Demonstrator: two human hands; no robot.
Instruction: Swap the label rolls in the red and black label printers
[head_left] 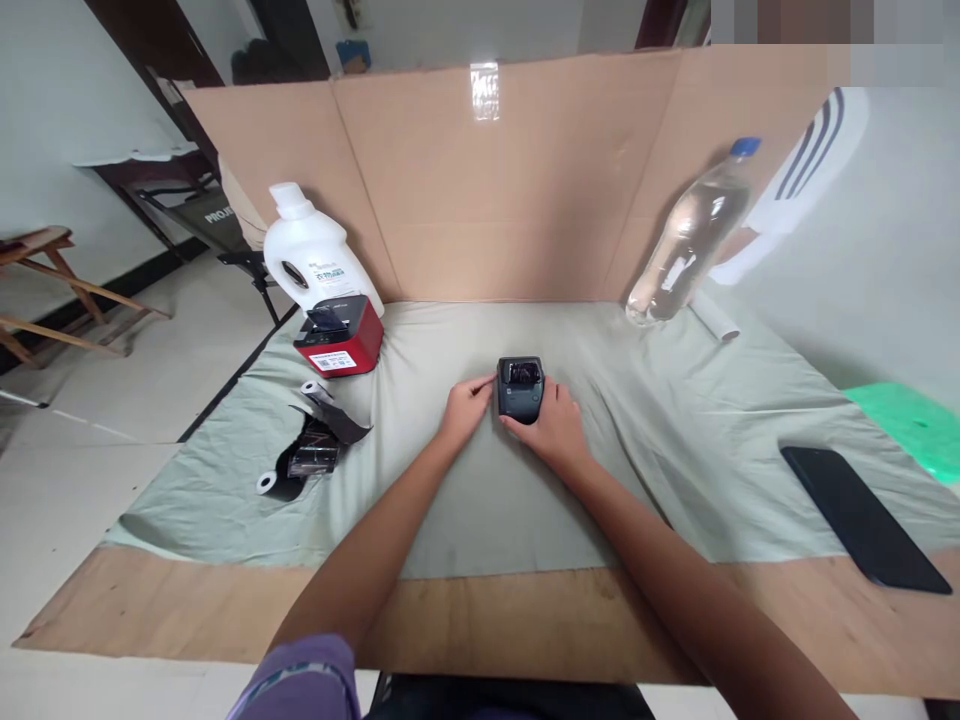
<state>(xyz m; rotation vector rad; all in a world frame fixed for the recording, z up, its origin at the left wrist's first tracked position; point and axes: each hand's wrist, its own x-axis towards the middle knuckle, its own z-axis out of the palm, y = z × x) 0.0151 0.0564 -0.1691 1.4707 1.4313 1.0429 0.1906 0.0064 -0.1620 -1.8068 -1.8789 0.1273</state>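
Observation:
A small dark grey label printer (520,390) sits near the middle of the cloth, its window and buttons facing up. My right hand (559,428) is wrapped round its right side, thumb along the front edge. At the printer's left side, my left hand (466,410) presses its fingertips together against the edge; exactly what those fingers grip is partly hidden. Off to the left, loose black ribbon (313,445) trails between small white-cored rolls. Beyond that stands a red and black box-shaped device (345,338) with a white sticker.
A white detergent jug (319,250) leans at the back left before the cardboard screen (510,190). A clear bottle (694,240) with a blue cap and a white paper roll (714,316) are at back right. A black phone (862,515) and green plastic (911,425) lie right.

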